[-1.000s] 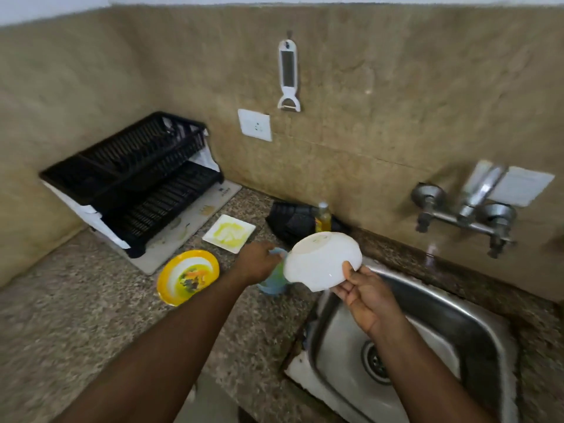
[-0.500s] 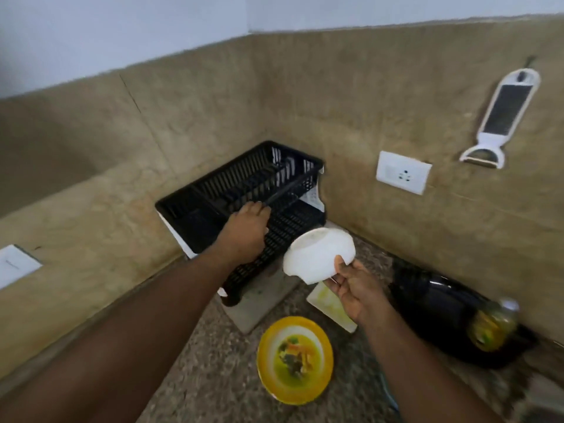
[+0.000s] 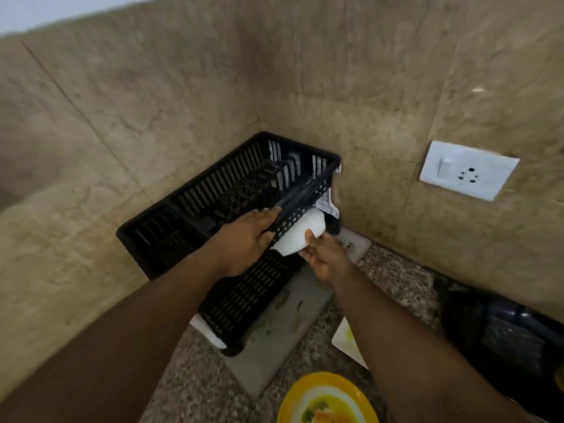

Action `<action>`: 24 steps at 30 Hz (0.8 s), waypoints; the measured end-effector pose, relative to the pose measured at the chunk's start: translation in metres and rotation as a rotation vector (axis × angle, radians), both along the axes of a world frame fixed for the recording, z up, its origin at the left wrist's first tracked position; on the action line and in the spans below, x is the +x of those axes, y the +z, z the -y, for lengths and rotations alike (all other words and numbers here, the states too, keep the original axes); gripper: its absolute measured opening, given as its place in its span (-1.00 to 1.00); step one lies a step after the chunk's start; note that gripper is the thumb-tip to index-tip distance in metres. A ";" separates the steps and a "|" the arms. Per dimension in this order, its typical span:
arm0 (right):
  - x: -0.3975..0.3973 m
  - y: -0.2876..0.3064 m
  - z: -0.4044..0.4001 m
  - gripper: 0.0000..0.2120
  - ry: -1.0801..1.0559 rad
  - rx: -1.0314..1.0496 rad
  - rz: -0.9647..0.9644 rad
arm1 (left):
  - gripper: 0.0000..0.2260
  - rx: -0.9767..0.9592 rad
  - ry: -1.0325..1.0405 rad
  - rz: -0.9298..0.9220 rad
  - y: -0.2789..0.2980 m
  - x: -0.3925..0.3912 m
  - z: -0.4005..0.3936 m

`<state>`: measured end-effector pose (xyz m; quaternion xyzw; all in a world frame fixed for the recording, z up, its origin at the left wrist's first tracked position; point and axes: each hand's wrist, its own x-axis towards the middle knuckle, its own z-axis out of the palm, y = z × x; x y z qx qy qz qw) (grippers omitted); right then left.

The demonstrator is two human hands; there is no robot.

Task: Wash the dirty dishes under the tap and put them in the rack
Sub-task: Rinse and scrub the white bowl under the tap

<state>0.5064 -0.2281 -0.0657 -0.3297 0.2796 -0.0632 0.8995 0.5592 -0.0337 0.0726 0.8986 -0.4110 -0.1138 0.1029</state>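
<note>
A black two-tier dish rack stands in the corner of the counter. My left hand lies on the front rim of its upper tier, fingers stretched along the rim. My right hand grips a white bowl upside down, thumb on its outside. The bowl sits partly under the upper tier, above the lower tier's slatted floor. A dirty yellow plate with food scraps lies at the bottom edge. A dirty white square plate shows beside my right forearm.
The rack rests on a grey mat on the speckled stone counter. A black object lies at the right against the wall. A white wall socket is mounted above it. Tiled walls close in behind and left of the rack.
The view has closed in on the rack. My right hand has carried the bowl from the sink side to under the rack's upper tier. My left hand has settled on the upper tier's front rim.
</note>
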 end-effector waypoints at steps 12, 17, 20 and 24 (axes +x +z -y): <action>0.079 -0.035 -0.002 -0.66 0.051 -0.144 -0.162 | -0.49 -0.024 -0.049 0.077 -0.002 -0.004 -0.002; 0.086 -0.029 -0.001 -0.55 0.016 -0.224 -0.404 | -0.48 -0.018 -0.041 0.105 -0.002 -0.005 -0.001; 0.084 -0.022 -0.007 -0.60 0.023 -0.248 -0.408 | -0.48 -0.030 -0.042 0.116 -0.002 -0.007 -0.002; 0.069 -0.012 -0.011 -0.57 0.041 -0.259 -0.363 | -0.48 -0.005 -0.031 0.124 -0.001 -0.009 0.000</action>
